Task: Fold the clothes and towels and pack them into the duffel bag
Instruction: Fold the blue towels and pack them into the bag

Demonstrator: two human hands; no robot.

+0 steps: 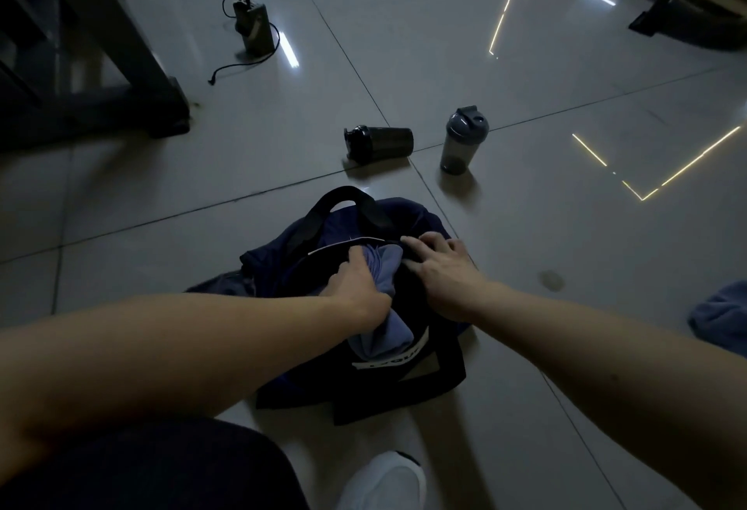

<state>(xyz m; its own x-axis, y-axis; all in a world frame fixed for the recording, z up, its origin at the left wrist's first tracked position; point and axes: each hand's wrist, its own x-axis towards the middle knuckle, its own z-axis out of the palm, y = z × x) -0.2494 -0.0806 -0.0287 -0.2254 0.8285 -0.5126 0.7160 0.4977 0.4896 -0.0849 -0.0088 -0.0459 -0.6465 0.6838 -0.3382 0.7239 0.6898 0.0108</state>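
**Q:** Where is the packing at?

**A:** Just below the centre of the frame, a dark duffel bag point(428, 372) lies open on a tiled floor. The person's left hand point(355, 287) has its fingers curled round a folded blue-grey cloth point(384, 333), which is half inside the bag's mouth. The right hand point(440, 279) rests on the far rim with its fingers spread and nearly straight, gripping nothing. It seems to be holding the opening apart.

**Q:** What does the next move need?

**A:** Probably pushing the cloth down flat while the rim is kept wide, then letting go. A second blue towel point(723, 323) lies crumpled at the right edge, well apart from the bag and apparently not yet folded.
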